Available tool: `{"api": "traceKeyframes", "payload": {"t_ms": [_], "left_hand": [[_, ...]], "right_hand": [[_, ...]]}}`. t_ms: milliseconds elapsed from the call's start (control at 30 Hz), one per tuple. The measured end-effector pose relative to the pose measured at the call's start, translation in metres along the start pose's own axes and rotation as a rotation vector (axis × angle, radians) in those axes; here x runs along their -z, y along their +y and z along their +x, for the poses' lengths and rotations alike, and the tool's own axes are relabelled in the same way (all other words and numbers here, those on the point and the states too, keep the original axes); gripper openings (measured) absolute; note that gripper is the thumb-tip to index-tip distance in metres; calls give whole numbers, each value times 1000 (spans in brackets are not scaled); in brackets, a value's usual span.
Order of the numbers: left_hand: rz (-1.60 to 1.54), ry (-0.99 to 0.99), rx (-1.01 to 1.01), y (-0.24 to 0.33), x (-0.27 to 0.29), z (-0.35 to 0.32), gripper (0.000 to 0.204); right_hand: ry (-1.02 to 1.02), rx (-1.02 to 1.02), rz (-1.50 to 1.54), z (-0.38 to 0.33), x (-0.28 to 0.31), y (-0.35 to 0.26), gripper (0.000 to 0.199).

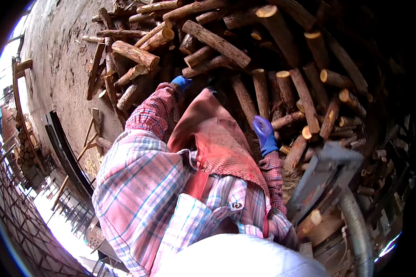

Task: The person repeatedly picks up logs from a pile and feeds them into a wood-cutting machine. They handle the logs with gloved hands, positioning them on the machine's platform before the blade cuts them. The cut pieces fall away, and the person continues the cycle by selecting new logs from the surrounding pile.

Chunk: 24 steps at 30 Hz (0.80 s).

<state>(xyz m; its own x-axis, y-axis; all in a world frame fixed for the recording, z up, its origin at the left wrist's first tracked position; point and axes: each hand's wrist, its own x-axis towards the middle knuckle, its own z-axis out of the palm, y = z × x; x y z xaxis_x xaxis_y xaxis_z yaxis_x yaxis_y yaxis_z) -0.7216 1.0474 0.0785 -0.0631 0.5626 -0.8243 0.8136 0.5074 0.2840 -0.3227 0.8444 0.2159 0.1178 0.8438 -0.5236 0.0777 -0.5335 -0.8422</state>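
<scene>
My left hand point(182, 82), in a blue glove, reaches forward to the near edge of a heap of cut logs. Just beyond it lies a bark-covered log point(207, 66); whether the two touch is not clear, and the fingers are mostly lost in shadow. Lower and to the right is my right hand point(264, 133), also gloved, with loosely curved fingers and nothing visible in them. It hangs beside a short log point(287, 120) and an upright log point(245, 99). A red apron point(212, 120) drapes between my arms.
Logs of varied length, such as a thick pale-ended one point(135, 54), pile up ahead and to the right. A grey metal machine part point(325, 173) and a curved pipe point(355, 226) stand close at my right. Dirt ground point(55, 83) stretches left, with a dark beam point(67, 152).
</scene>
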Motion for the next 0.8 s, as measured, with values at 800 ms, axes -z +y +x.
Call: {"api": "traceKeyframes", "payload": {"t_ms": [800], "left_hand": [[-1211, -288, 199, 107, -123, 208, 42]], "right_hand": [[198, -1060, 1125, 440, -92, 278, 58]]}}
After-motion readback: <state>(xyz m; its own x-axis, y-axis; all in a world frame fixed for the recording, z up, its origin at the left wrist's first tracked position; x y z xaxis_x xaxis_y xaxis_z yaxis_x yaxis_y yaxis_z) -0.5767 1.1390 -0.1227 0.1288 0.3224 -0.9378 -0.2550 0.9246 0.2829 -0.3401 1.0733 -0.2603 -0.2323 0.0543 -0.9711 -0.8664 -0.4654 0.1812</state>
